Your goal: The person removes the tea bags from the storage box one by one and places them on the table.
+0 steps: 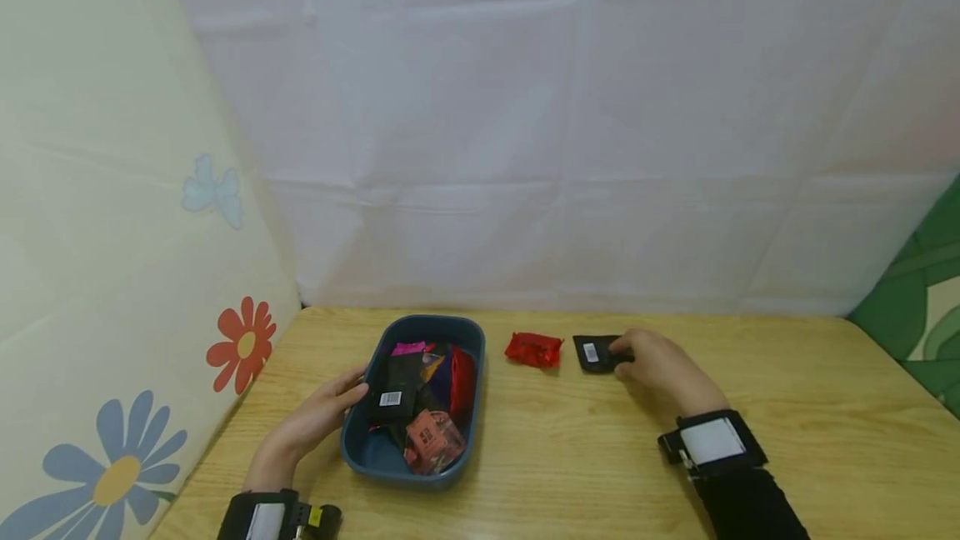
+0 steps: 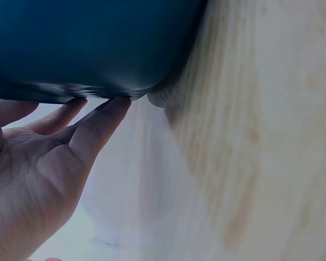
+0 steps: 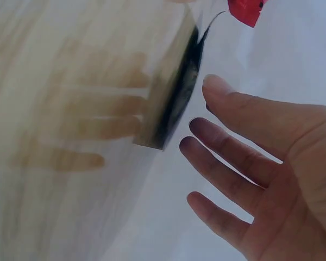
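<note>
A blue basin [image 1: 413,480] on the wooden table holds several small packets, among them a black packet with a white label [image 1: 391,398] and a pink clear-sided packet [image 1: 432,440]. My left hand [image 1: 321,417] is at the basin's left side; in the left wrist view its straight fingers [image 2: 100,128] touch the outer wall. Over the right end of a flat black packet [image 1: 590,353] on the table is my right hand [image 1: 660,367]. The right wrist view shows thumb and fingers [image 3: 223,163] spread beside that packet, with a small gap visible.
A shiny red packet [image 1: 534,349] lies between the basin and the flat black packet. White cloth [image 1: 480,148] hangs behind the table [image 1: 570,457]. A flower-printed sheet [image 1: 112,315] borders the left side, and a green patterned one [image 1: 926,298] stands at the right.
</note>
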`<move>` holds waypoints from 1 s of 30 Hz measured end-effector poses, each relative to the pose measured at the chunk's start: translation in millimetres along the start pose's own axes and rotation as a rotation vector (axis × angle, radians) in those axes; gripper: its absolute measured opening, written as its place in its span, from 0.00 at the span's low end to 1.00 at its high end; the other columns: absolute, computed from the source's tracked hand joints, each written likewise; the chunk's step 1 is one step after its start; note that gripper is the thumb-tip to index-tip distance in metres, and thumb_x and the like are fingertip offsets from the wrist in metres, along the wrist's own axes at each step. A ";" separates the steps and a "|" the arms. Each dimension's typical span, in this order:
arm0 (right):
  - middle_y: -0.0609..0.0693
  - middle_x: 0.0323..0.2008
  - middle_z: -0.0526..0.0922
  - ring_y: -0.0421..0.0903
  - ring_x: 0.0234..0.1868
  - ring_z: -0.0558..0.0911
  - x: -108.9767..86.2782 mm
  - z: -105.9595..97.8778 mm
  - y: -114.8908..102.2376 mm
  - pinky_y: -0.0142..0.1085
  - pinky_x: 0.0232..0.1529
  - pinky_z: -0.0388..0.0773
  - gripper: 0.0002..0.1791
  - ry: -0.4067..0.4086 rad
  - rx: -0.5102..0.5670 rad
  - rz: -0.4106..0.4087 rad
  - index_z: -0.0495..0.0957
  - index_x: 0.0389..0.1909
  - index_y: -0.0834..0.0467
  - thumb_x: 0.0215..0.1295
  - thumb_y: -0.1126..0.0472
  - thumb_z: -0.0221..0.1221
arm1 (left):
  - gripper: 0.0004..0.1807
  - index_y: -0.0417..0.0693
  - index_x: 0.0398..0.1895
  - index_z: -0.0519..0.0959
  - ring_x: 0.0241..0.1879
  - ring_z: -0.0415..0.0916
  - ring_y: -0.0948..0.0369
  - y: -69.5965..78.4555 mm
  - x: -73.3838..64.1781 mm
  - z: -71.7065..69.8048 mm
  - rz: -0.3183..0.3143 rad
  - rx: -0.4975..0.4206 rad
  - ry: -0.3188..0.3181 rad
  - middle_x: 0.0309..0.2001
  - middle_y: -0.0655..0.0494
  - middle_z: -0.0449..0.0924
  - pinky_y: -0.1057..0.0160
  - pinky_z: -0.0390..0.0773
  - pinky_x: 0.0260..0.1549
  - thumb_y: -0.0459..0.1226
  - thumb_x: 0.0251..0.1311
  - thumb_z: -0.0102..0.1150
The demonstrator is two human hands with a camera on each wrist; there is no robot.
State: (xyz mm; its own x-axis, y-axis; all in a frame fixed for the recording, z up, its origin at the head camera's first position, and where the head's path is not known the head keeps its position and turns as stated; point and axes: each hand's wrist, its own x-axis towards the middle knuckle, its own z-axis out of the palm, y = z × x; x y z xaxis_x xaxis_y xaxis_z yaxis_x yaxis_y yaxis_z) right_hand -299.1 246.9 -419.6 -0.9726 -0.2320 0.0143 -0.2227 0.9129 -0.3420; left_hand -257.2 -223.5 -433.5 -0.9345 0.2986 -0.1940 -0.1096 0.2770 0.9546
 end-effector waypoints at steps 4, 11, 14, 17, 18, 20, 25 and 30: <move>0.69 0.49 0.81 0.64 0.49 0.77 0.5 -4.4 -1.7 0.58 0.50 0.76 0.19 0.017 -0.002 -0.006 0.79 0.49 0.68 0.55 0.66 0.62 | 0.34 0.37 0.72 0.49 0.69 0.51 0.41 -0.3 0.3 -0.5 0.003 -0.001 -0.006 0.73 0.31 0.46 0.32 0.52 0.66 0.44 0.70 0.42; 0.69 0.45 0.83 0.62 0.44 0.80 -2.8 -18.0 -9.2 0.56 0.44 0.79 0.20 0.061 -0.026 -0.028 0.79 0.48 0.69 0.56 0.63 0.62 | 0.34 0.36 0.72 0.49 0.69 0.51 0.41 0.0 0.8 -0.4 0.004 -0.001 -0.011 0.73 0.31 0.46 0.32 0.53 0.66 0.44 0.70 0.42; 0.67 0.44 0.84 0.62 0.45 0.80 -3.6 -19.2 -20.8 0.56 0.46 0.78 0.17 0.094 -0.051 -0.058 0.81 0.46 0.67 0.57 0.62 0.62 | 0.33 0.37 0.72 0.50 0.69 0.51 0.41 0.6 0.3 -0.5 -0.002 0.005 0.002 0.73 0.31 0.47 0.32 0.53 0.66 0.44 0.69 0.42; 0.66 0.47 0.84 0.61 0.48 0.79 -3.2 -16.3 -35.3 0.56 0.49 0.78 0.18 0.141 -0.076 -0.115 0.80 0.48 0.66 0.58 0.61 0.61 | 0.33 0.36 0.72 0.50 0.69 0.51 0.41 1.5 -0.7 -0.5 -0.004 0.008 0.010 0.73 0.31 0.47 0.32 0.53 0.66 0.44 0.70 0.42; 0.66 0.49 0.83 0.61 0.50 0.79 -3.1 -14.8 -40.0 0.56 0.50 0.77 0.20 0.164 -0.084 -0.138 0.78 0.50 0.66 0.58 0.60 0.62 | 0.33 0.36 0.72 0.50 0.69 0.51 0.41 1.8 -1.0 -0.5 -0.004 0.009 0.012 0.73 0.31 0.47 0.32 0.53 0.66 0.43 0.70 0.42; 0.65 0.51 0.82 0.61 0.51 0.78 -2.9 -11.5 -48.8 0.55 0.51 0.78 0.24 0.215 -0.107 -0.190 0.76 0.54 0.65 0.57 0.59 0.63 | 0.33 0.36 0.72 0.50 0.69 0.51 0.41 2.2 -1.4 -0.4 -0.004 0.012 0.011 0.73 0.30 0.47 0.32 0.53 0.65 0.43 0.69 0.42; 0.63 0.53 0.82 0.59 0.52 0.78 -6.4 -7.5 -70.5 0.54 0.52 0.78 0.30 0.305 -0.149 -0.304 0.72 0.58 0.64 0.54 0.58 0.65 | 0.34 0.35 0.72 0.50 0.68 0.52 0.40 3.1 -1.2 -0.4 -0.001 0.009 -0.003 0.73 0.30 0.47 0.32 0.53 0.65 0.43 0.70 0.42; 0.60 0.51 0.84 0.56 0.51 0.79 -10.1 -3.2 -92.8 0.52 0.52 0.78 0.29 0.313 -0.167 -0.385 0.74 0.57 0.62 0.55 0.55 0.64 | 0.33 0.35 0.72 0.50 0.69 0.51 0.40 2.1 -1.0 -0.8 -0.002 0.002 -0.008 0.73 0.30 0.47 0.31 0.52 0.65 0.42 0.70 0.42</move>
State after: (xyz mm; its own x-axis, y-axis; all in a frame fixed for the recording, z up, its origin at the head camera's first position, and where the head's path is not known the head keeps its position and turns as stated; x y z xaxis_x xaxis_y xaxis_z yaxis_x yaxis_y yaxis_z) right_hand -268.7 165.6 -385.0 -0.7859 -0.4731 0.3982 -0.5506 0.8285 -0.1023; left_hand -256.8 -223.9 -431.1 -0.9317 0.3050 -0.1972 -0.1103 0.2797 0.9537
